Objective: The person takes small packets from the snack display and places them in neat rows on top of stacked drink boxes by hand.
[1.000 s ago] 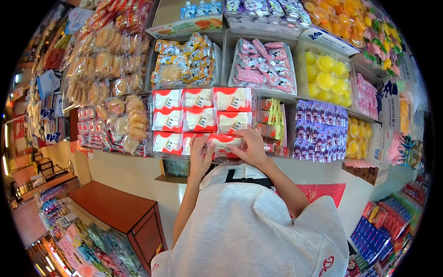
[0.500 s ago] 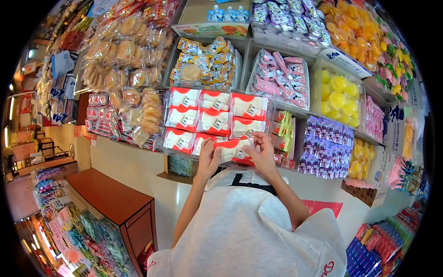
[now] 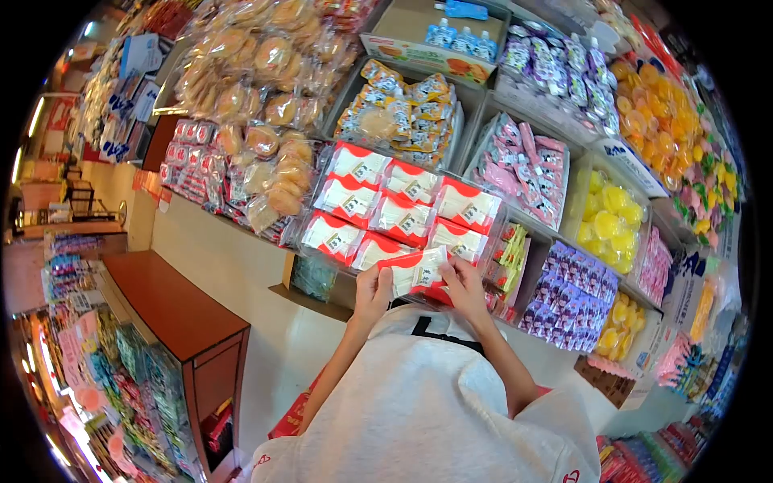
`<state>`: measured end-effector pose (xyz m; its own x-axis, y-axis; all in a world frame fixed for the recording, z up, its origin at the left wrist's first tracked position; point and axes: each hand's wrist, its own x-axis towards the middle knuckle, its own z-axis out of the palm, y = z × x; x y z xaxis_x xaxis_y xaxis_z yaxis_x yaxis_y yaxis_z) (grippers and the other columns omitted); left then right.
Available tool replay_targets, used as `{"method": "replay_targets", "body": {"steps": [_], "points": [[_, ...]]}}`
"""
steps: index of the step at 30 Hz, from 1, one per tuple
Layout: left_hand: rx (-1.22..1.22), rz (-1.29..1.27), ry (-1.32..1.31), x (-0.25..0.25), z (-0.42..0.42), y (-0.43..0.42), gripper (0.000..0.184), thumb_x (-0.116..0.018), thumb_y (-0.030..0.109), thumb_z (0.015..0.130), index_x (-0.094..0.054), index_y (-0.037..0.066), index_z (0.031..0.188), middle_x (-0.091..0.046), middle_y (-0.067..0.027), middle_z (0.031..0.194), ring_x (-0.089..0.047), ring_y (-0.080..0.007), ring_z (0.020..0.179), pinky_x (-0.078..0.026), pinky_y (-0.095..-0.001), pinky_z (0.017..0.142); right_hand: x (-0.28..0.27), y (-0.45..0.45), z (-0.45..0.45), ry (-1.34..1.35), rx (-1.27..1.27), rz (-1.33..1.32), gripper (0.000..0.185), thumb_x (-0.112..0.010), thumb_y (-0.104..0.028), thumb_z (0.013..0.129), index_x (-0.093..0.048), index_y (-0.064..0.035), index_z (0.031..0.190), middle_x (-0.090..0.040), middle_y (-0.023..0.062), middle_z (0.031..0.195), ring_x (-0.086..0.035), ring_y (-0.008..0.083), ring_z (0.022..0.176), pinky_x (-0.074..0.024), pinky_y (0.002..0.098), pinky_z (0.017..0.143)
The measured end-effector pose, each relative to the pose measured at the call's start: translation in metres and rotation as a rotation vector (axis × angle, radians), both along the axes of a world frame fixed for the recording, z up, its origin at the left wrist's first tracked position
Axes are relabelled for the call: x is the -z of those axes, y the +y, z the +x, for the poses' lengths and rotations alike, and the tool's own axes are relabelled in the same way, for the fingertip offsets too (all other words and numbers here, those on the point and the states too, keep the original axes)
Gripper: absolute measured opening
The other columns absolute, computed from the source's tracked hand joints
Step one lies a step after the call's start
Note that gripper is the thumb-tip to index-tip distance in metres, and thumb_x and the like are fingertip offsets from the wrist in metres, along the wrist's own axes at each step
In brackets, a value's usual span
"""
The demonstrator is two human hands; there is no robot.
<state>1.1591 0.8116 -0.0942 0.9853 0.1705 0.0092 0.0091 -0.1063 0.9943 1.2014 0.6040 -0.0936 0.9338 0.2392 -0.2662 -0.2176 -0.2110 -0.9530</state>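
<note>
Both hands grip one red-and-white packet [image 3: 414, 272] by its two ends, just over the near edge of a clear plastic tray [image 3: 309, 251]. My left hand [image 3: 374, 293] is closed on the left end, and my right hand [image 3: 467, 290] pinches the right end with the thumb on top. Dark print shows on the packet's pale front; its contents are hard to make out. Rows of matching red-and-white packets [image 3: 401, 217] lie flat in the tray beyond my hands.
Wrapped round biscuits [image 3: 278, 56] and small red-and-white packs [image 3: 190, 161] are on the left. Orange pouches [image 3: 431, 113], pink packets [image 3: 523, 165], yellow jelly cups [image 3: 608, 217] and purple sachets [image 3: 568, 294] fill boxes to the right. A brown wooden cabinet [image 3: 173, 302] stands lower left.
The view has turned, so the display appears tilted and shifted right. Both hands still hold the packet, now slightly lower in view, and my right fingers have moved down around its end.
</note>
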Motion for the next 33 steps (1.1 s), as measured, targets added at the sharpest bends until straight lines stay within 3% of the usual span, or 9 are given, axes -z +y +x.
{"method": "replay_targets", "body": {"steps": [4,10,22,26,33], "points": [[-0.023,-0.016,0.015,-0.004,-0.009,0.0,0.033,-0.047,0.025,0.105,-0.062,-0.002,0.093,-0.046,0.0045,0.062,-0.039,-0.0041,0.055,-0.031,-0.025,0.049,-0.002,0.002,-0.003,-0.073,-0.014,0.085,0.034,-0.052,-0.029,0.103,-0.055,-0.0025,0.082,-0.05,-0.0031,0.072,-0.043,0.0053,0.068,-0.037,0.0231,0.06],[-0.153,-0.044,0.0,-0.007,-0.027,-0.006,0.034,-0.046,0.025,0.105,-0.063,-0.004,0.099,-0.05,0.0013,0.066,-0.042,-0.0055,0.062,-0.035,-0.0263,0.054,-0.023,0.012,-0.003,-0.135,-0.043,0.112,0.033,-0.056,-0.024,0.101,-0.05,-0.0019,0.077,-0.045,-0.0012,0.069,-0.04,0.0069,0.068,-0.0369,0.0261,0.061],[-0.313,-0.067,0.003,-0.022,-0.095,-0.027,0.032,-0.046,0.024,0.105,-0.063,-0.003,0.096,-0.046,-0.0005,0.064,-0.039,-0.0066,0.06,-0.033,-0.0293,0.052,-0.04,0.011,-0.041,-0.017,-0.214,0.196,0.025,-0.054,-0.022,0.103,-0.055,-0.0035,0.087,-0.047,-0.0057,0.076,-0.039,0.0032,0.072,-0.0349,0.0209,0.064],[-0.434,-0.081,-0.054,-0.011,-0.132,-0.048,0.032,-0.047,0.023,0.105,-0.062,-0.003,0.094,-0.043,0.0011,0.063,-0.038,-0.0067,0.059,-0.032,-0.0283,0.051,-0.037,0.002,-0.061,-0.003,-0.371,0.203,0.021,-0.051,-0.021,0.104,-0.057,-0.0042,0.094,-0.049,-0.0066,0.08,-0.039,0.0027,0.073,-0.0337,0.0203,0.066],[-0.677,-0.272,0.107,-0.022,-0.217,-0.111,0.032,-0.047,0.026,0.106,-0.063,-0.001,0.1,-0.047,0.0045,0.066,-0.039,-0.0047,0.061,-0.032,-0.0259,0.053,-0.053,-0.02,-0.102,-0.064,-0.672,0.02,0.02,-0.056,-0.019,0.101,-0.056,-0.0036,0.088,-0.054,-0.0028,0.078,-0.047,0.0043,0.075,-0.0395,0.0223,0.067]]}}
